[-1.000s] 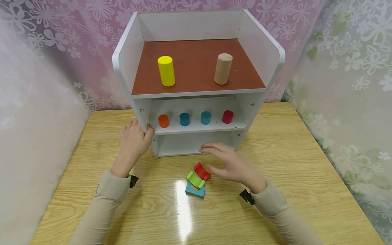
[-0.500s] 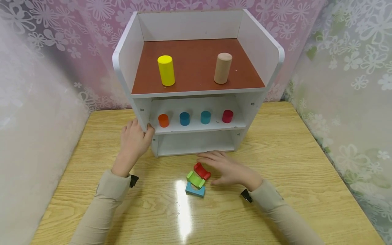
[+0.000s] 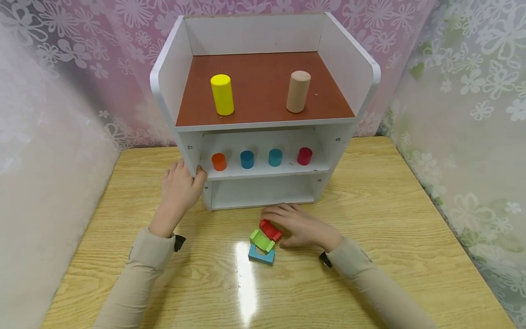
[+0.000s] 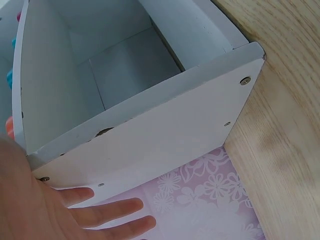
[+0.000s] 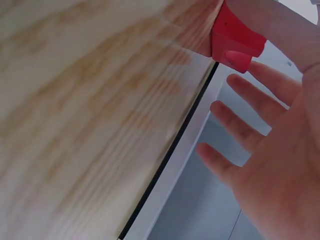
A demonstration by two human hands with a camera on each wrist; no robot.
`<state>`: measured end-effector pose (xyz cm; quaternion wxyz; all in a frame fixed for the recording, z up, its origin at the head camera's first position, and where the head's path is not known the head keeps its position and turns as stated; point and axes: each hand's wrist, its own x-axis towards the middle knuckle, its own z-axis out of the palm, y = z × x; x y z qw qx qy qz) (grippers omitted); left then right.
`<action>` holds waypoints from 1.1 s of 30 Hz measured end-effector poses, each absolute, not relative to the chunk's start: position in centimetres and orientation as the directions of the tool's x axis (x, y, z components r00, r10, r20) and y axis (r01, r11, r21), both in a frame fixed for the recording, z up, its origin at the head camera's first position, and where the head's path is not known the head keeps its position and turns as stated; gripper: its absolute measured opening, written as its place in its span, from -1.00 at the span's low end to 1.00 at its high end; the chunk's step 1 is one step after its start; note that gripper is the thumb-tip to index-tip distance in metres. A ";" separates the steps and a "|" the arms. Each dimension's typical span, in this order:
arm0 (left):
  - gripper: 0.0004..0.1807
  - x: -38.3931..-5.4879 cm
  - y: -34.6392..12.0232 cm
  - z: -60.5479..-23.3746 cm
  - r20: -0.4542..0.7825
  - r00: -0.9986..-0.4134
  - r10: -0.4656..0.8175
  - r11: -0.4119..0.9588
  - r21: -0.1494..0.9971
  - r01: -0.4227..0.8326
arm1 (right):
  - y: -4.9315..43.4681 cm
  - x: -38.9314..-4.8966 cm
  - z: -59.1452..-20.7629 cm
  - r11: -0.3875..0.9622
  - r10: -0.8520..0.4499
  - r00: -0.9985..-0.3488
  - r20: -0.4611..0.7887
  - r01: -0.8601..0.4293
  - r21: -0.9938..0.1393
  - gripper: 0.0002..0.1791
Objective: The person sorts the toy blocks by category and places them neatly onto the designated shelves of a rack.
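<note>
My left hand (image 3: 179, 188) holds the left side panel of a white toy shelf (image 3: 263, 175), its thumb over the front edge and its fingers along the outer face. In the left wrist view these fingers (image 4: 107, 214) stretch out straight. My right hand (image 3: 302, 226) is low over the table around a red block (image 3: 270, 230) with a curved hollow. The right wrist view has the thumb across the block and the other fingers spread beside it. A green hollowed block (image 3: 262, 241) lies against the red one, and a blue one (image 3: 261, 255) is nearest the front.
On the brown top stand a yellow cylinder (image 3: 223, 95) and a plain wooden cylinder (image 3: 297, 92). The middle shelf bears a row of short cylinders: orange (image 3: 219, 161), blue (image 3: 247, 159), teal (image 3: 275, 157) and crimson (image 3: 304, 156). Everything rests on a wooden table (image 3: 382, 219).
My right hand has come down from in front of the lower shelf and moved left, so thumb and fingers now lie around the red block. My left hand stays where it was.
</note>
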<state>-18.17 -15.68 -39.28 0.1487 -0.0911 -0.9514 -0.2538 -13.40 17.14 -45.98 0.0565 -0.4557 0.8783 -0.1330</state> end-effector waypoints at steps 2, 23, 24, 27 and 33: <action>-0.50 -18.2 -15.7 -39.3 0.330 -0.939 0.098 0.856 0.454 0.249 | 17.0 -13.5 -46.0 0.548 -0.815 -0.579 0.022 -0.783 -0.293 -0.20; -0.50 -18.2 -15.6 -39.3 0.339 -0.936 0.095 0.873 0.423 0.242 | 16.0 -13.7 -45.3 0.596 -0.773 -0.634 0.018 -0.737 -0.320 -0.35; -0.50 -18.2 -15.6 -39.3 0.338 -0.936 0.096 0.874 0.422 0.242 | 15.9 -13.7 -45.2 0.599 -0.768 -0.640 0.030 -0.735 -0.318 -0.36; -0.50 -18.1 -15.7 -39.2 0.332 -0.938 0.097 0.872 0.426 0.241 | 15.5 -13.8 -44.7 0.604 -0.758 -0.648 0.074 -0.741 -0.293 -0.37; -0.56 -18.2 -15.6 -39.2 0.337 -0.937 0.092 0.852 0.461 0.250 | 14.4 -14.0 -44.2 0.639 -0.720 -0.682 0.129 -0.724 -0.259 -0.39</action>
